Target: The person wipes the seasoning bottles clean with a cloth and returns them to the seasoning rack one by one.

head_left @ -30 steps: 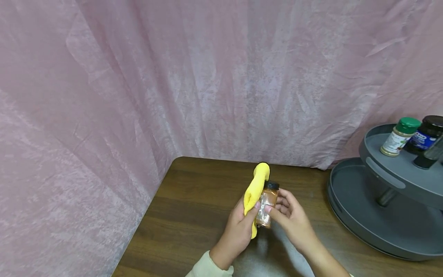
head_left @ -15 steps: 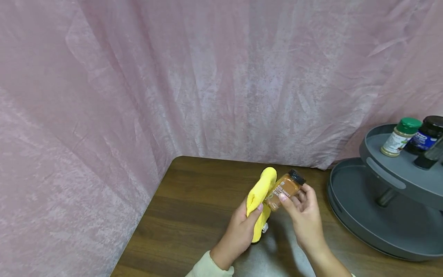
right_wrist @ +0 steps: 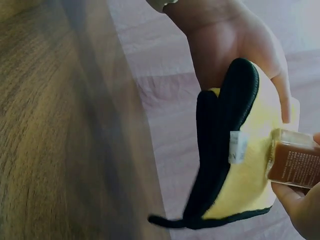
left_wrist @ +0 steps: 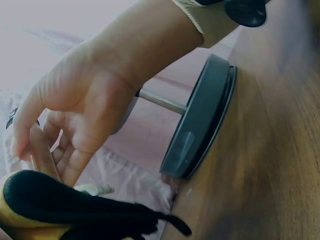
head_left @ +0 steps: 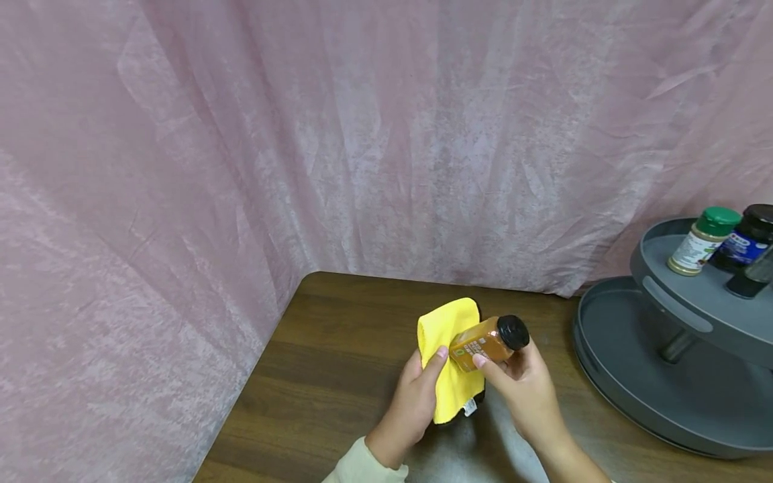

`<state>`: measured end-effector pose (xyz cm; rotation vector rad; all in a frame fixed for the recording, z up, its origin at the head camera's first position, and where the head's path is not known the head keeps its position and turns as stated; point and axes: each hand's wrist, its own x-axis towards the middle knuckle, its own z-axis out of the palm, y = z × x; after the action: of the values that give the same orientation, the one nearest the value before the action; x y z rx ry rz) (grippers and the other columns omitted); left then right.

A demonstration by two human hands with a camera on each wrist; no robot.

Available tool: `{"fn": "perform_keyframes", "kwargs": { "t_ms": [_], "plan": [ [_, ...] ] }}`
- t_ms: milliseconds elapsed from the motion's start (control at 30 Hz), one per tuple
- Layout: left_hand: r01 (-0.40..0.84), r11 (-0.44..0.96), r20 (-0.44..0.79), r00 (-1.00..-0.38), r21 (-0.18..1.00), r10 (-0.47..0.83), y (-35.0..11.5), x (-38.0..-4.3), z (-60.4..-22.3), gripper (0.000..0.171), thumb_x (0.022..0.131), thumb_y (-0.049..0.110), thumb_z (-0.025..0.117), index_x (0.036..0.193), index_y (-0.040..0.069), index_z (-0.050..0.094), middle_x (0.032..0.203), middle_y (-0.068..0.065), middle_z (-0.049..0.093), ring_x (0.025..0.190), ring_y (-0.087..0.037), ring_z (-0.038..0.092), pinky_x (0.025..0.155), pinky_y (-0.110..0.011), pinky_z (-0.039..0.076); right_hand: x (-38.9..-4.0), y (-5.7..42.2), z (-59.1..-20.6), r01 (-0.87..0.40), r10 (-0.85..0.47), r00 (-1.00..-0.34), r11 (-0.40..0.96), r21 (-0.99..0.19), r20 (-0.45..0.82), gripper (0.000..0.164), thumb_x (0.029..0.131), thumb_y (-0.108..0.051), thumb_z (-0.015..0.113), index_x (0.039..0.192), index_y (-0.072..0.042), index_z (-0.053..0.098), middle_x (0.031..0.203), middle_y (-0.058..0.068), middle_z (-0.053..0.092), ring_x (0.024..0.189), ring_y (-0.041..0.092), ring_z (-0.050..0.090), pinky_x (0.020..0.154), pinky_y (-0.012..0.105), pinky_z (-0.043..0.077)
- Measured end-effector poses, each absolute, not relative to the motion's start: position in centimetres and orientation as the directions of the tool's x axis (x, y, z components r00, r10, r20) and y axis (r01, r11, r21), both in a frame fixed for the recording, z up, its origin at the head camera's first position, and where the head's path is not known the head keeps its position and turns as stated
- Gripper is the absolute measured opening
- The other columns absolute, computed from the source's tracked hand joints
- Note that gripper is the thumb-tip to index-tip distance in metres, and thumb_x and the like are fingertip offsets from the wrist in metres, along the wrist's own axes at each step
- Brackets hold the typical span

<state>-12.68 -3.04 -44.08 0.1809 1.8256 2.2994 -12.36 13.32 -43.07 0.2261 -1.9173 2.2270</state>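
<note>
My left hand (head_left: pixel 417 396) grips a folded yellow cloth (head_left: pixel 455 389) with a dark edging, its thumb lying over the yellow face. A small white tag (right_wrist: pixel 237 147) sticks out at the cloth's edge in the right wrist view. With thumb and fingers my right hand (head_left: pixel 531 389) holds a spice jar (head_left: pixel 483 345) of orange-brown powder under a black lid (head_left: pixel 513 332). The jar is tilted, lid to the right, and its base end lies against the cloth. Both are held above the wooden table.
On the right stands a two-tier grey turntable rack (head_left: pixel 670 402). Its upper tier carries a green-capped seasoning bottle (head_left: pixel 703 241), a dark jar with a blue label (head_left: pixel 745 235) and a grinder-like bottle (head_left: pixel 749 278). A pink curtain (head_left: pixel 423 134) hangs behind the wooden table (head_left: pixel 338 349).
The jar has tipped from nearly upright to leaning right, its lid now turned more toward the camera. The cloth has turned and shows more of its yellow face.
</note>
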Motion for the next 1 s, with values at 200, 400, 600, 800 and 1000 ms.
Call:
{"fn": "perform_keyframes", "kwargs": {
  "t_ms": [200, 400, 600, 800, 1000],
  "plan": [
    [-0.093, -0.244, -0.049, -0.982, 0.965, 0.183, -3.4, -12.96, -43.83, 0.045, 0.108, 0.033, 0.045, 0.139, 0.001, 0.045, 0.126, -0.022, 0.066, 0.107, -0.022, 0.07, 0.089, -0.034, 0.058, -12.41, 13.67, -42.97, -0.238, -0.013, -0.971, -0.032, -0.971, 0.239, 0.05, 0.091, 0.005, 0.069, 0.136, 0.0, 0.049, 0.12, 0.002, 0.062, 0.105, 0.009, 0.067, 0.087, 0.022, 0.057],
    [-0.101, -0.25, -0.047, -0.976, 0.963, 0.213, -3.51, -12.88, -43.83, 0.045, 0.108, 0.033, 0.045, 0.141, 0.001, 0.043, 0.128, -0.022, 0.065, 0.11, -0.025, 0.069, 0.09, -0.033, 0.058, -12.88, 13.97, -43.08, -0.236, 0.054, -0.971, -0.032, -0.971, 0.234, 0.049, 0.089, 0.007, 0.069, 0.134, 0.001, 0.05, 0.119, 0.004, 0.061, 0.107, 0.009, 0.066, 0.088, 0.02, 0.056],
    [-0.13, -0.241, -0.073, -0.97, 0.962, 0.231, -3.32, -12.71, -43.87, 0.043, 0.107, 0.033, 0.049, 0.134, 0.0, 0.048, 0.119, -0.021, 0.069, 0.098, -0.019, 0.071, 0.082, -0.031, 0.059, -13.09, 14.12, -43.18, -0.277, 0.126, -0.956, -0.093, -0.956, 0.265, 0.051, 0.088, 0.013, 0.067, 0.135, 0.004, 0.047, 0.12, 0.006, 0.059, 0.107, 0.011, 0.063, 0.089, 0.019, 0.055],
    [-0.165, -0.189, -0.111, -0.957, 0.968, 0.267, -2.81, -12.47, -44.19, 0.042, 0.106, 0.036, 0.049, 0.129, 0.002, 0.052, 0.111, -0.016, 0.072, 0.092, -0.017, 0.072, 0.078, -0.029, 0.059, -12.98, 14.18, -42.83, -0.291, 0.149, -0.951, -0.153, -0.944, 0.27, 0.054, 0.09, 0.014, 0.064, 0.139, 0.003, 0.044, 0.126, 0.008, 0.059, 0.114, 0.012, 0.063, 0.092, 0.02, 0.055],
    [-0.17, -0.216, -0.11, -0.958, 0.962, 0.265, -2.55, -12.38, -44.39, 0.045, 0.107, 0.038, 0.047, 0.132, 0.001, 0.052, 0.114, -0.02, 0.071, 0.093, -0.018, 0.072, 0.078, -0.029, 0.059, -12.67, 14.06, -42.71, -0.28, 0.105, -0.959, -0.201, -0.939, 0.263, 0.052, 0.092, 0.015, 0.059, 0.139, 0.0, 0.043, 0.127, 0.006, 0.06, 0.116, 0.011, 0.062, 0.093, 0.019, 0.054]
  ]
}}
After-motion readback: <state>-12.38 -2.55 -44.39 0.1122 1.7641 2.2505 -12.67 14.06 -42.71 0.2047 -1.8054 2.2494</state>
